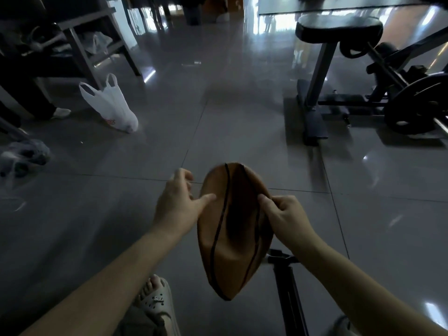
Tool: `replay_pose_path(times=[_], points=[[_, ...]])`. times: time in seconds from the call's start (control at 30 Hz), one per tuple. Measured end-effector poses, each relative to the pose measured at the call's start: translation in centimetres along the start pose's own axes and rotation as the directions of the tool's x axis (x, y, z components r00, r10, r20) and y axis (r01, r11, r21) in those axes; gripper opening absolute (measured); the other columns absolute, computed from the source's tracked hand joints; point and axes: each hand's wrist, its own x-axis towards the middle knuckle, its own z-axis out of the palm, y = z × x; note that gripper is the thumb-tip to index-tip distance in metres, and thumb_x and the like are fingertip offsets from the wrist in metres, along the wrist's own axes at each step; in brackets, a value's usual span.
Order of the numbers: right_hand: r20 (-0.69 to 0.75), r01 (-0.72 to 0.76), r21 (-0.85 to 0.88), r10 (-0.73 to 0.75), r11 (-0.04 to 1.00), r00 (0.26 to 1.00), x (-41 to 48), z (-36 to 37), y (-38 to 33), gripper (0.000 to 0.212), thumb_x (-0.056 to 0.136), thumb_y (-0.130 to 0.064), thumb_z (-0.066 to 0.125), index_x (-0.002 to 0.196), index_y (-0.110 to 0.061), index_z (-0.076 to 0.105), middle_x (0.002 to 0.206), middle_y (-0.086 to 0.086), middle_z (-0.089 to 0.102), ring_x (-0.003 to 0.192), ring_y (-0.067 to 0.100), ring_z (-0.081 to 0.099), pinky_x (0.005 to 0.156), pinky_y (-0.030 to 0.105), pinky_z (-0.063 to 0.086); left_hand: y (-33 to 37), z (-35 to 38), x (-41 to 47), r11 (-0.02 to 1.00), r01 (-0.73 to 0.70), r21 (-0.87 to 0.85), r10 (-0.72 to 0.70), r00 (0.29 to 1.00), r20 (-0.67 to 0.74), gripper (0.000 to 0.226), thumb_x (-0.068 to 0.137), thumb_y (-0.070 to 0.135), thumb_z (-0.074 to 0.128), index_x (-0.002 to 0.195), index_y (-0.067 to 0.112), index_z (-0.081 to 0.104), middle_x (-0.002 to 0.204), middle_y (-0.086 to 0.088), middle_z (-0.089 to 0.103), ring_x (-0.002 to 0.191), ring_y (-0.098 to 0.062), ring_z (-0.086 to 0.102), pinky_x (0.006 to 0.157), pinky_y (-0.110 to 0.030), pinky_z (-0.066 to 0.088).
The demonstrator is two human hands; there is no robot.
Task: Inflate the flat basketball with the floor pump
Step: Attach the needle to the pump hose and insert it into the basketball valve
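Orange-brown and caved in, the basketball hangs above the floor pump, its right edge pinched by the right hand, while the loosely curled left hand merely thumbs the rim, so the limp skin might slip and drop.

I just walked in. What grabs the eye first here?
A caved-in orange ball, held up at bottom centre: the right hand pinches its edge, the left hand lays a thumb on it. A white bag sits on the floor at left; a black bench stands at right.
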Motion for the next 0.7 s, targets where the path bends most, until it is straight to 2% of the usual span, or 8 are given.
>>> replay_pose_path(times=[0.07,0.1,0.2,0.27,0.37,0.47,0.6,0.7], points=[[-0.071,-0.033,-0.072,0.028,0.997,0.997,-0.2,0.5,0.7,0.054,0.101,-0.031,0.053,0.063,0.007,0.055,0.05,0.01,0.047,0.044,0.023,0.042,0.047,0.034,0.033,1.6,0.9,-2.1,0.943,-0.231,0.241,0.253,0.966,-0.062,0.049,0.081,0.063,0.071,0.102,0.024,0.05,0.092,0.009,0.051,0.079,-0.008,0.051,0.063,-0.025,0.039],[-0.101,-0.062,-0.082,0.053,0.995,0.993,-0.3,0.6,1.1,0.054,0.101,-0.031,0.053,0.062,0.006,0.056,0.05,0.009,0.047,0.044,0.022,0.043,0.047,0.034,0.033,2.4,1.3,-3.0,0.927,-0.238,0.29,0.239,0.97,0.031,0.052,0.081,0.075,0.061,0.095,0.025,0.05,0.087,0.01,0.052,0.076,-0.008,0.051,0.061,-0.026,0.038],[-0.171,-0.13,0.017,0.131,0.991,0.977,-0.7,0.7,1.7,0.049,0.102,-0.031,0.052,0.063,-0.001,0.056,0.054,0.011,0.044,0.047,0.023,0.039,0.05,0.035,0.031,3.2,2.0,-3.7,0.824,-0.115,0.555,-0.091,0.94,0.33,0.083,0.07,0.1,0.03,0.089,0.025,0.059,0.086,0.005,0.063,0.08,-0.014,0.061,0.064,-0.032,0.042],[-0.182,-0.132,0.109,0.15,0.985,0.972,-0.8,0.7,1.7,0.047,0.102,-0.03,0.051,0.067,0.0,0.056,0.059,0.013,0.046,0.052,0.026,0.039,0.054,0.037,0.032,2.5,2.0,-3.1,0.819,-0.05,0.572,-0.207,0.903,0.376,0.085,0.066,0.102,0.033,0.093,0.025,0.06,0.09,0.003,0.066,0.086,-0.019,0.064,0.072,-0.035,0.048],[-0.167,-0.101,0.184,0.132,0.978,0.977,-0.6,1.1,1.4,0.056,0.103,-0.031,0.05,0.07,0.014,0.051,0.063,0.016,0.051,0.057,0.029,0.046,0.058,0.041,0.038,1.8,1.7,-2.2,0.902,0.06,0.427,-0.243,0.888,0.39,0.077,0.066,0.093,0.056,0.1,0.024,0.053,0.093,0.002,0.063,0.086,-0.019,0.063,0.069,-0.034,0.052],[-0.146,-0.063,0.18,0.09,0.982,0.985,-0.5,1.3,0.7,0.051,0.103,-0.028,0.052,0.072,0.011,0.057,0.06,0.014,0.049,0.051,0.026,0.039,0.051,0.034,0.035,0.7,1.8,-1.2,0.963,0.217,0.162,-0.265,0.876,0.404,0.061,0.071,0.067,0.079,0.103,0.021,0.055,0.094,0.002,0.064,0.081,-0.014,0.064,0.058,-0.028,0.049],[-0.132,-0.054,0.122,0.07,0.991,0.989,0.2,-0.2,0.2,0.058,0.103,-0.036,0.049,0.066,0.007,0.059,0.052,0.011,0.047,0.045,0.021,0.039,0.047,0.03,0.035,-0.3,2.1,-0.5,0.945,0.238,-0.226,-0.119,0.891,0.437,0.02,0.086,0.036,0.08,0.091,0.018,0.073,0.08,0.002,0.077,0.073,-0.012,0.074,0.063,-0.026,0.055],[-0.171,-0.248,0.164,0.275,0.955,0.946,1.0,-2.0,1.4,0.072,0.104,-0.05,0.035,0.072,0.002,0.072,0.051,0.001,0.053,0.054,0.02,0.046,0.064,0.038,0.045,-0.3,1.3,0.0,0.876,0.227,-0.425,-0.028,0.905,0.425,0.015,0.093,0.023,0.074,0.099,0.009,0.075,0.088,-0.004,0.079,0.083,-0.022,0.077,0.071,-0.032,0.06]])
